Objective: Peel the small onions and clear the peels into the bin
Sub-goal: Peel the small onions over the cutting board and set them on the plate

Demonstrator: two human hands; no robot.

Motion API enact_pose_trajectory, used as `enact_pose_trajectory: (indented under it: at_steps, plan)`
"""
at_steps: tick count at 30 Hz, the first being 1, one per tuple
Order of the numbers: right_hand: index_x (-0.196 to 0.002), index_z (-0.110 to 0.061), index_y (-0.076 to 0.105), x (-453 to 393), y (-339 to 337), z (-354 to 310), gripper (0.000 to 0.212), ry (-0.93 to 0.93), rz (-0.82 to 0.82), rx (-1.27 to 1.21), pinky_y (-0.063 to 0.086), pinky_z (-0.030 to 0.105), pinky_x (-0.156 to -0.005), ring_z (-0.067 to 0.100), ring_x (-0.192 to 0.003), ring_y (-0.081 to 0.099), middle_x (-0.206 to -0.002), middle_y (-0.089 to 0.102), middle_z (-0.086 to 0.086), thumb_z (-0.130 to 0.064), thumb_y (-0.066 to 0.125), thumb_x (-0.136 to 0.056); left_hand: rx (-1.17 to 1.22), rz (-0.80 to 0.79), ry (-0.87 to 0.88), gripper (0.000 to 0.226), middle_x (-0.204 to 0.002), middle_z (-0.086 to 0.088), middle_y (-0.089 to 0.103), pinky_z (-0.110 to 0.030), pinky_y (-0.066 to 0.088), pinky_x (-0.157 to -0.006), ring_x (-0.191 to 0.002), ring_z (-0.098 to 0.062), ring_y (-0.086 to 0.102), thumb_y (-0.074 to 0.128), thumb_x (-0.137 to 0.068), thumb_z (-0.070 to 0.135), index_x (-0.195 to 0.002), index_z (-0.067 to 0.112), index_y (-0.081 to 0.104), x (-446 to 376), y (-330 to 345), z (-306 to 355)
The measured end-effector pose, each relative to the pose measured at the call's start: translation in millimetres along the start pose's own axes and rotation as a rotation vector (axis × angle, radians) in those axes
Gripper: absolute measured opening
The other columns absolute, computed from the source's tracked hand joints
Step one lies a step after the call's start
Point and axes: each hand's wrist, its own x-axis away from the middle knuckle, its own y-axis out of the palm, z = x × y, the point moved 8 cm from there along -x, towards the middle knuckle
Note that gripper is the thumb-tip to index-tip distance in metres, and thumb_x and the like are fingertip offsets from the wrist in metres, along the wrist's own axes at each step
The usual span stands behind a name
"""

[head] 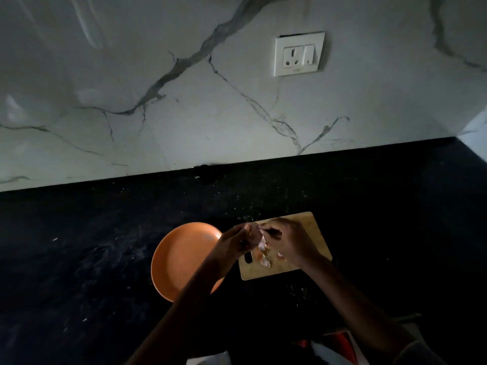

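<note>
Both hands work one small onion above the cutting board, lower centre of the frame.

Head view: the left hand [238, 242] curls its fingers around the small onion [253, 234]; the right hand [286, 239] pinches a strip of peel [261, 243] at its top. Several loose peels [266, 260] lie on one wooden cutting board [316, 233]. One orange plate [179, 255] sits just left of the board. Black countertop [92, 246]; marble wall [158, 75] with one socket [299, 54], upper right.
</note>
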Motion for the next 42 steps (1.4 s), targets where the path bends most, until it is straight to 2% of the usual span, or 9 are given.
enact_pose_trajectory:
  at_steps: [3, 6, 9, 14, 20, 25, 32, 36, 42]
  plan:
    - [-0.104, -0.016, 0.072, -4.5, -8.7, 1.5, 0.014, 0.025, 0.039, 0.012, 0.055, 0.018, -0.070, -0.003, -0.080, 0.063, -0.095, 0.071, -0.007, -0.014, 0.071, -0.090, -0.051, -0.061, 0.037, 0.035, -0.114, -0.012, 0.068, -0.035, 0.053, -0.095, -0.107, -0.024, 0.064, 0.052, -0.095, 0.024, -0.123, 0.007, 0.063, 1.8, 11.7, 8.8]
    - [-0.108, -0.023, 0.072, -5.5, -11.2, 15.3, 0.016, 0.150, -0.014, -0.068, 0.053, 0.016, -0.067, -0.006, -0.076, 0.064, -0.090, 0.072, -0.012, -0.025, 0.070, -0.092, -0.068, -0.071, 0.086, 0.034, -0.115, -0.007, 0.070, -0.033, 0.053, -0.094, -0.107, -0.020, 0.066, 0.051, -0.097, 0.023, -0.126, 0.007, 0.061, 2.7, 20.8, 23.0]
    - [-0.110, -0.032, 0.070, -2.8, -22.5, 18.5, 0.015, 0.220, 0.065, -0.179, 0.049, 0.008, -0.063, -0.009, -0.078, 0.066, -0.088, 0.070, -0.019, -0.035, 0.064, -0.096, -0.104, 0.012, 0.120, 0.019, -0.114, -0.007, 0.068, -0.032, 0.053, -0.086, -0.101, -0.019, 0.066, 0.050, -0.101, 0.019, -0.116, 0.011, 0.059, -3.8, 16.2, 36.5]
    - [-0.114, -0.025, 0.072, -3.3, -29.8, 0.1, 0.022, 0.127, 0.063, -0.304, 0.049, 0.007, -0.076, -0.007, -0.092, 0.067, -0.099, 0.073, -0.017, -0.027, 0.072, -0.092, -0.091, 0.078, 0.116, 0.007, -0.113, -0.016, 0.063, -0.039, 0.049, -0.086, -0.099, -0.027, 0.063, 0.053, -0.100, 0.014, -0.105, 0.010, 0.053, -9.7, 3.7, 31.8]
    - [-0.100, -0.015, 0.077, -2.1, -28.1, -3.6, 0.013, 0.019, 0.142, -0.215, 0.048, 0.006, -0.071, -0.008, -0.085, 0.068, -0.091, 0.072, -0.017, -0.015, 0.077, -0.087, -0.134, 0.078, 0.157, 0.031, -0.114, -0.022, 0.066, -0.046, 0.050, -0.091, -0.100, -0.029, 0.064, 0.065, -0.086, 0.027, -0.108, 0.007, 0.058, -6.1, 7.5, 33.9]
    - [-0.095, -0.012, 0.074, -0.7, -23.1, -8.3, 0.010, -0.073, 0.170, -0.087, 0.056, 0.017, -0.068, 0.002, -0.081, 0.069, -0.090, 0.073, -0.003, -0.011, 0.078, -0.086, -0.138, 0.124, 0.139, 0.008, -0.103, -0.014, 0.071, -0.038, 0.054, -0.083, -0.090, -0.022, 0.070, 0.060, -0.097, 0.011, -0.105, 0.008, 0.060, -8.9, 2.8, 30.7]
    - [-0.089, -0.012, 0.068, -1.7, -21.6, -12.6, 0.014, 0.015, 0.286, -0.029, 0.054, 0.018, -0.064, 0.006, -0.075, 0.066, -0.086, 0.069, -0.001, -0.009, 0.079, -0.082, -0.206, 0.173, 0.178, 0.040, -0.116, -0.023, 0.067, -0.030, 0.054, -0.078, -0.105, -0.032, 0.069, 0.073, -0.091, 0.024, -0.118, -0.002, 0.061, -12.2, -0.2, 26.5]
    - [-0.091, -0.017, 0.066, -4.8, -22.9, -6.3, 0.013, 0.117, 0.254, -0.064, 0.055, 0.018, -0.066, 0.001, -0.079, 0.066, -0.088, 0.069, -0.005, -0.014, 0.077, -0.085, -0.228, 0.175, 0.182, 0.043, -0.117, -0.018, 0.068, -0.041, 0.054, -0.084, -0.106, -0.032, 0.068, 0.076, -0.087, 0.029, -0.117, 0.002, 0.059, -10.6, 0.2, 29.9]
    - [-0.099, -0.023, 0.065, -7.6, -23.6, -9.0, 0.016, 0.181, 0.207, -0.105, 0.050, 0.007, -0.068, -0.005, -0.085, 0.063, -0.092, 0.064, -0.015, -0.027, 0.075, -0.087, -0.300, 0.137, 0.128, 0.043, -0.121, -0.014, 0.065, -0.033, 0.055, -0.084, -0.109, -0.025, 0.066, 0.076, -0.087, 0.036, -0.119, 0.013, 0.060, -14.9, 8.0, 27.2]
